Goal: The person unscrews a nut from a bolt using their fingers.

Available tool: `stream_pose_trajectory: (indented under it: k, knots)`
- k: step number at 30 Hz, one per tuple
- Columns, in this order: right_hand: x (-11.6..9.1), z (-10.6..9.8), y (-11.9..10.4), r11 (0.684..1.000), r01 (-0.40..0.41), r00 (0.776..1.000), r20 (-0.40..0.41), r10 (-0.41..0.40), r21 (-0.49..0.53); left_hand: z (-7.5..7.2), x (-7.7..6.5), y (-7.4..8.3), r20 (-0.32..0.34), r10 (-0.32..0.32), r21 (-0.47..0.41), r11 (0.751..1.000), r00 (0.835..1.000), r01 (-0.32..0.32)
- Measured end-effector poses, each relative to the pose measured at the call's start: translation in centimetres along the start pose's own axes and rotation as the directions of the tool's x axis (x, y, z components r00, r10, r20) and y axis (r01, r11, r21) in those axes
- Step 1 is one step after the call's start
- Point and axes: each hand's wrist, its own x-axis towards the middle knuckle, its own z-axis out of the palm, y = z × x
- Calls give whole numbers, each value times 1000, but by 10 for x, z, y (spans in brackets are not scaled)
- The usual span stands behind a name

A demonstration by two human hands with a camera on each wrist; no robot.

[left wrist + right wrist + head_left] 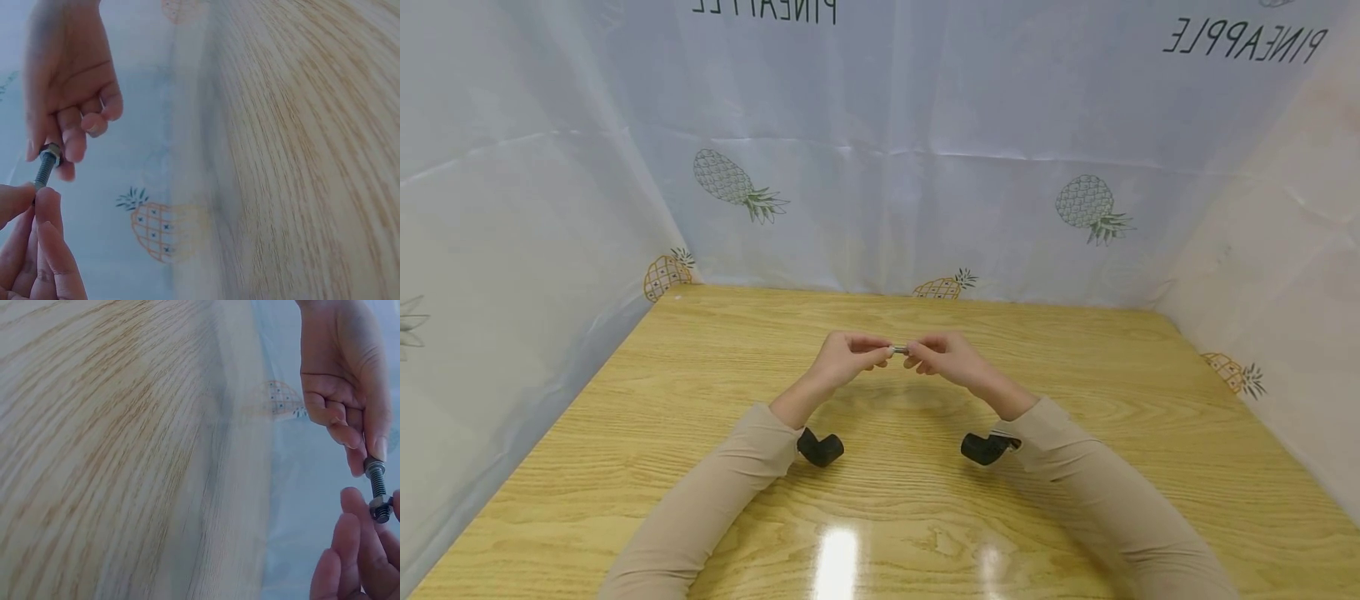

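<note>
Both hands meet above the table at a small metal bolt (379, 485). My left hand (842, 360) pinches the bolt's head end between thumb and fingers. A ring like a washer (375, 467) sits just below that head in the right wrist view. At the other end, the thumb and fingers of my right hand (953, 360) pinch a hex nut (380, 504), which is on the thread. The bolt's tip shows past the nut. Bare thread lies between the two hands. In the left wrist view, the left fingers (50, 209) cover the head.
Below the hands lies a wood-grain table (910, 517). A pale curtain (880, 208) printed with pineapples stands behind it and along both sides. Black angled pieces (822, 448) stick out from under both sleeve cuffs.
</note>
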Motion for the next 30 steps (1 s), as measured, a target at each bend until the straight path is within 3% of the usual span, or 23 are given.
stream_pose_trajectory:
  k: [10, 18, 26, 30]
  knots:
    - [0, 1, -2, 999, 52, 997, -59, -52, 6, 0, 1, -1, 5, 10, 8, 1000, 1000, -10]
    - [-2, -1, -1, 1000, 16, 1000, 11, -16, -11, 0, 23, -27, -9, -1, -5, 1000, 1000, 1]
    - [-1, 1, -2, 999, 40, 997, -66, -40, -6, 1, 21, -28, -21, 18, -1, 1000, 1000, -18]
    - [-2, 1, -3, 999, 48, 998, -52, -47, 16, 1, 21, -26, -18, 18, -5, 1000, 1000, -18]
